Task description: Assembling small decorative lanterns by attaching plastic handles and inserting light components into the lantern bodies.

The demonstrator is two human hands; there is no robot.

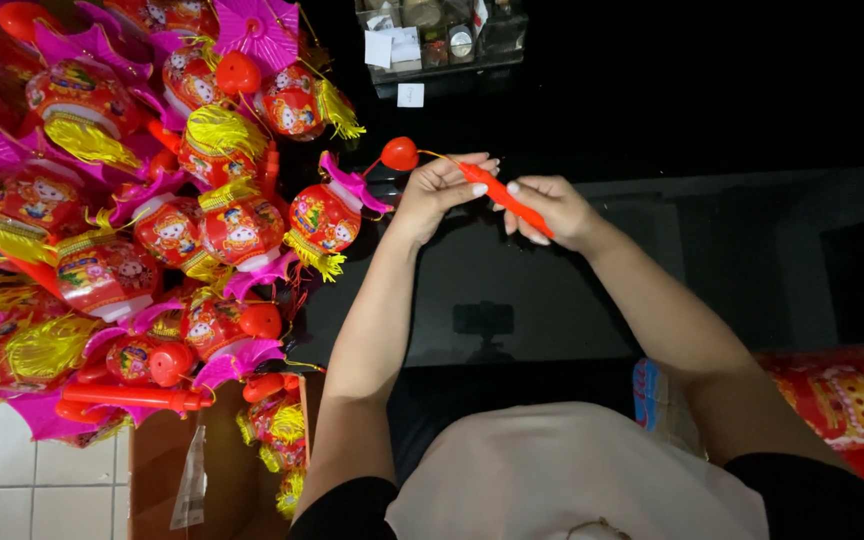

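Two bare hands are meeting over a dark, glossy table (732, 250), both working one red plastic stick (502, 198). L hand (437, 190) is curling its fingers round the stick's upper end, fingertips closed on it near the thin wire (432, 155); R hand (547, 210) is pinching the lower end, thumb and fingers shut tight on the smooth, tapered handle. Stick is sitting tilted, running down-right betw. the hands, held clear above the tabletop. Wire is arcing off the top end to a small, shiny red bulb (399, 153), round w/ a short neck, hanging just left of L hand. Just beside that, touching or not I can't tell, a lantern (324, 220) is lying on its side: glossy red printed body, pink petal-shaped rim, frayed yellow tassel. Left of it a big pile (132, 200) of similar lanterns is heaping up, red foil-like bodies, magenta scalloped edges, fuzzy gold fringes, more red sticks poking out. Clear plastic box (442, 40) w/ small bits is sitting at the table's far edge. Lower right, a red printed pack (852, 400) is lying near the R elbow. White floor tiles (12, 470) are showing lower left.
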